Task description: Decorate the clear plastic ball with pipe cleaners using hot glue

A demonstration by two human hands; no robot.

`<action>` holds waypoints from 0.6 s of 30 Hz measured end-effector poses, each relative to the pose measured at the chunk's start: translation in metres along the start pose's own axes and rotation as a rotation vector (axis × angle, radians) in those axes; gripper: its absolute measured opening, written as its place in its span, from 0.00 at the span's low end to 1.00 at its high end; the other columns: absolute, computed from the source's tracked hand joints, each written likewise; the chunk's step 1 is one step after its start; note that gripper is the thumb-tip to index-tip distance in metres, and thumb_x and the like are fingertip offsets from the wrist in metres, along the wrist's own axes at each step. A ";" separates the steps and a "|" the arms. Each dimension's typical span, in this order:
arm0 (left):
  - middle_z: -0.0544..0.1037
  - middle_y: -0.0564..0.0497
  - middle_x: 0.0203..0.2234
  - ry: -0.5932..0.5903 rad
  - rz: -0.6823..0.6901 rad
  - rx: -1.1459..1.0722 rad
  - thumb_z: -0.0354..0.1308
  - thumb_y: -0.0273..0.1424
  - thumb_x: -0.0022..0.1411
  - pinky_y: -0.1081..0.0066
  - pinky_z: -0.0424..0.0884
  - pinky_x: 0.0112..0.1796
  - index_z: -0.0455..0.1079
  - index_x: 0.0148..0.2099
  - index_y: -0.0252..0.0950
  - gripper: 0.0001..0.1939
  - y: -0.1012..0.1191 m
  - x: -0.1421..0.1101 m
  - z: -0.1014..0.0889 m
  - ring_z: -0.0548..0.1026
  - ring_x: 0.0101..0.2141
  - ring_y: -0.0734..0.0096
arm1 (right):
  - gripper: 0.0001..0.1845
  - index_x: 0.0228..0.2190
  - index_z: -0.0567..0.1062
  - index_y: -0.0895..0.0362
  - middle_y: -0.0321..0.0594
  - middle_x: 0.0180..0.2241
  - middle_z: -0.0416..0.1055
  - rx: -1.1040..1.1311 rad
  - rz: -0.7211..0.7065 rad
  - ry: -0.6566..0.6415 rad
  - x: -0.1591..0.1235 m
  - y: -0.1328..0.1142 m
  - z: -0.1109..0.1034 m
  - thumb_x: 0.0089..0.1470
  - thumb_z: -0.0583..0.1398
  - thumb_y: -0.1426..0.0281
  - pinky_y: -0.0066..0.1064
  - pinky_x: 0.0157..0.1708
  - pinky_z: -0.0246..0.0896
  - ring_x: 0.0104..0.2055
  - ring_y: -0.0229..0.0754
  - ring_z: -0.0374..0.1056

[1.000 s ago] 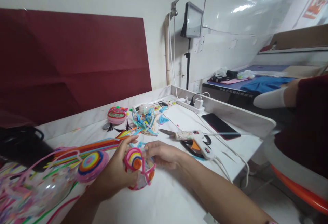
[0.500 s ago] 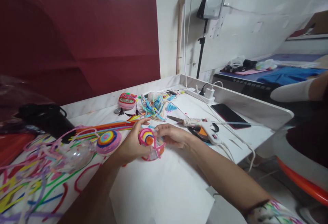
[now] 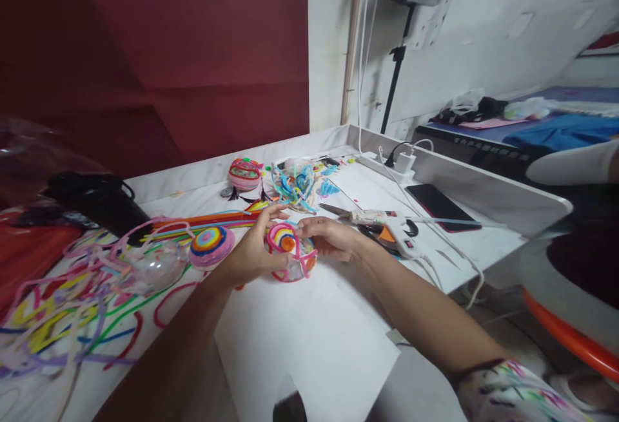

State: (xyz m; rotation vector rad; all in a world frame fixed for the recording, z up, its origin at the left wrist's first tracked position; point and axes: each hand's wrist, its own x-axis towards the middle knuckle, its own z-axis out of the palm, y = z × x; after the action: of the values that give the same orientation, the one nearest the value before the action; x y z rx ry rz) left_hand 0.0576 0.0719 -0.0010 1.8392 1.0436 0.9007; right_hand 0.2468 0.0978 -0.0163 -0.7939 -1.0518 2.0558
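Between both hands is a clear plastic ball decorated with pink, yellow and orange pipe cleaners (image 3: pixel 293 268). My left hand (image 3: pixel 256 249) grips its left side, thumb across the front. The fingers of my right hand (image 3: pixel 329 236) press on its upper right; their tips are partly hidden behind it. White paper (image 3: pixel 304 338) lies below the hands. Just left of my left hand rests a ball with rainbow-coloured rings (image 3: pixel 211 246). Behind, a pink and red decorated ball (image 3: pixel 244 174) stands beside a heap of blue pipe-cleaner pieces (image 3: pixel 296 185).
Loose pipe cleaners (image 3: pixel 72 319) and a clear plastic ball (image 3: pixel 162 266) cover the left side. Scissors (image 3: pixel 338 211), a glue gun (image 3: pixel 377 217), a phone (image 3: pixel 442 207) and a power strip (image 3: pixel 401 177) with cables lie to the right. Another person's limb (image 3: pixel 575 165) shows at the right edge.
The camera view has tilted down and shifted slightly, so the table appears higher. Both hands keep hold of the decorated ball, with the left thumb a little higher across its front.
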 end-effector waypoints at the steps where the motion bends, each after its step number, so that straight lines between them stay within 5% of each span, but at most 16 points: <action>1: 0.64 0.43 0.56 0.002 0.006 -0.038 0.65 0.23 0.43 0.59 0.63 0.54 0.54 0.61 0.43 0.43 -0.001 0.000 -0.001 0.63 0.58 0.54 | 0.11 0.20 0.71 0.61 0.32 0.17 0.70 0.001 -0.001 -0.001 0.000 0.000 0.000 0.35 0.69 0.75 0.23 0.21 0.59 0.20 0.32 0.64; 11: 0.78 0.48 0.41 0.198 -0.209 -0.408 0.64 0.41 0.55 0.62 0.66 0.50 0.71 0.47 0.37 0.19 -0.006 0.003 -0.007 0.73 0.47 0.58 | 0.08 0.24 0.73 0.60 0.34 0.22 0.73 0.086 -0.017 -0.035 -0.003 -0.008 -0.010 0.39 0.67 0.76 0.26 0.25 0.67 0.24 0.35 0.68; 18: 0.82 0.48 0.31 0.241 -0.243 -0.651 0.65 0.34 0.54 0.63 0.70 0.47 0.76 0.36 0.33 0.10 -0.006 0.007 0.007 0.77 0.43 0.58 | 0.06 0.27 0.72 0.59 0.35 0.23 0.74 0.127 -0.007 -0.071 -0.002 -0.010 -0.013 0.44 0.63 0.79 0.27 0.27 0.69 0.24 0.37 0.70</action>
State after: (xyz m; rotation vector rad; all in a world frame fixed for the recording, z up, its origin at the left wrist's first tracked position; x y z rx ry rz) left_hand 0.0650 0.0778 -0.0080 1.0625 0.9419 1.1617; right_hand 0.2606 0.1055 -0.0138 -0.6561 -0.9495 2.1349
